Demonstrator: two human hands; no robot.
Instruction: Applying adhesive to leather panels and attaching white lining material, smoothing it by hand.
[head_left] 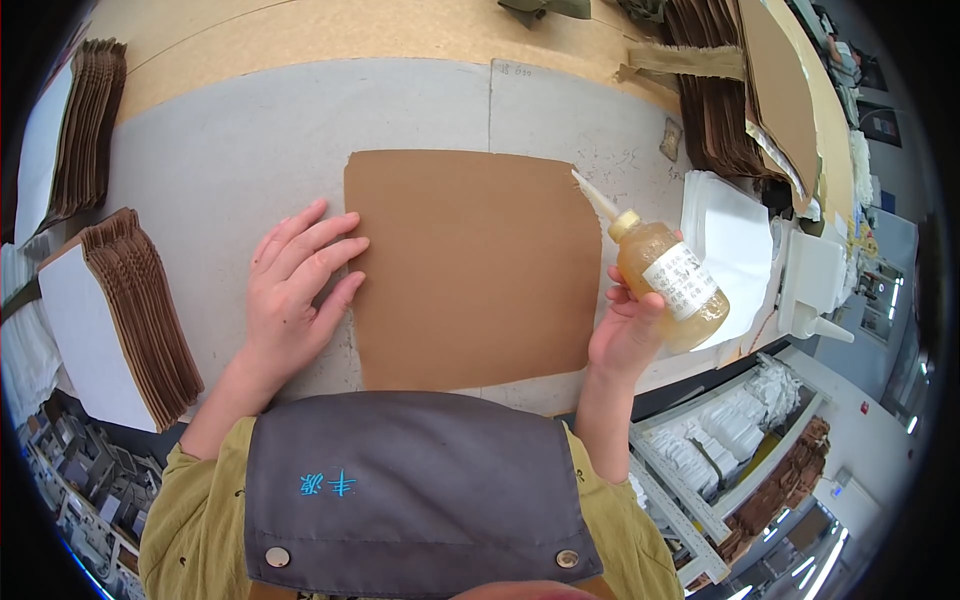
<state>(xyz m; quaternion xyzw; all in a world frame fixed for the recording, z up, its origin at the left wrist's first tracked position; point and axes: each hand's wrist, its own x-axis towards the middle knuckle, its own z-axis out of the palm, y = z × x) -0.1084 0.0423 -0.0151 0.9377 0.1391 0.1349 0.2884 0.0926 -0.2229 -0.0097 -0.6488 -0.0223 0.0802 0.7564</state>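
A flat brown fabric panel [475, 270] lies in front of me on the grey table covering. My left hand [303, 275] rests flat at its left edge, fingers apart, with the fingertips touching the border. In my right hand [635, 325] is a squeeze glue bottle [672, 280], clear with amber contents, a white label and a long pale nozzle. The bottle is tilted, and its nozzle tip points at the panel's upper right corner. Whether the tip touches the fabric I cannot tell.
Stacks of brown pieces with white sheets stand at the left [140, 320] and far left [90, 130]. At the back right is a tall brown stack [710, 100] with a cloth strip across it. White sheets [725, 240] lie beside the bottle. A shelf [690, 500] with white bundles stands lower right.
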